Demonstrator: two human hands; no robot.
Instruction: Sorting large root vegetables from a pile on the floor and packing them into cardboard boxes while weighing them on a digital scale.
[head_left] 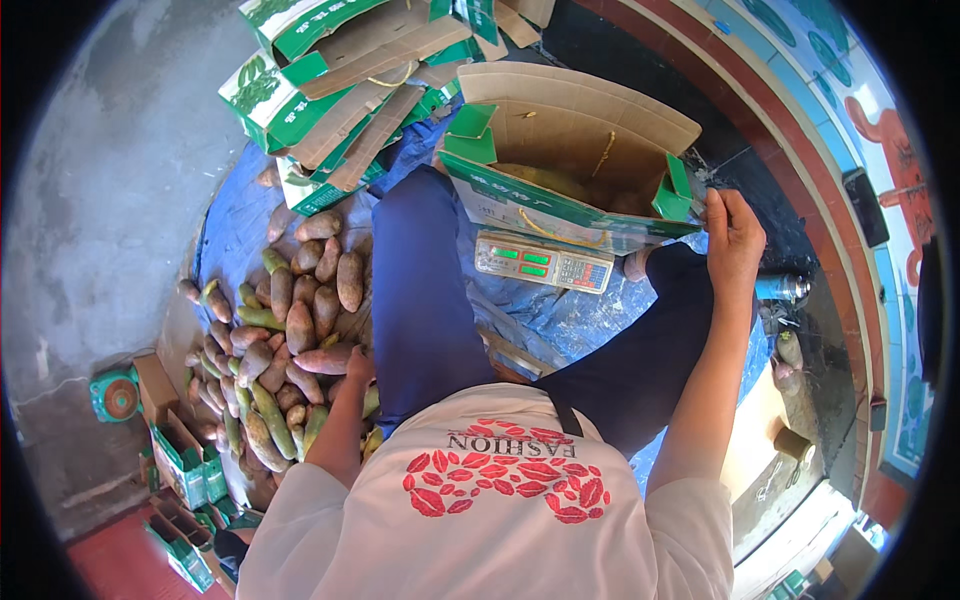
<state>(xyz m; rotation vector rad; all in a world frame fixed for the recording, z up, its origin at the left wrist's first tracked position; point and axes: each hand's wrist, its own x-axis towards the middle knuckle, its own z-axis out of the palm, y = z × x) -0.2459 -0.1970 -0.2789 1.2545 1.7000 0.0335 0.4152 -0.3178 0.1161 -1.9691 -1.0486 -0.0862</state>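
I sit with my knees apart in dark blue trousers. My left hand reaches down into a pile of sweet potatoes on my left and closes on a pinkish sweet potato. My right hand is stretched forward to the right corner of an open cardboard box with green trim, touching its edge by a green flap. The box holds yellowish produce and stands on a digital weighing scale with green displays, between my knees.
A blue tarp covers the ground under the pile. Several folded green-and-white cartons are stacked ahead on the left, and more small cartons lie at lower left. A metal can, tape roll and a few sweet potatoes lie at right.
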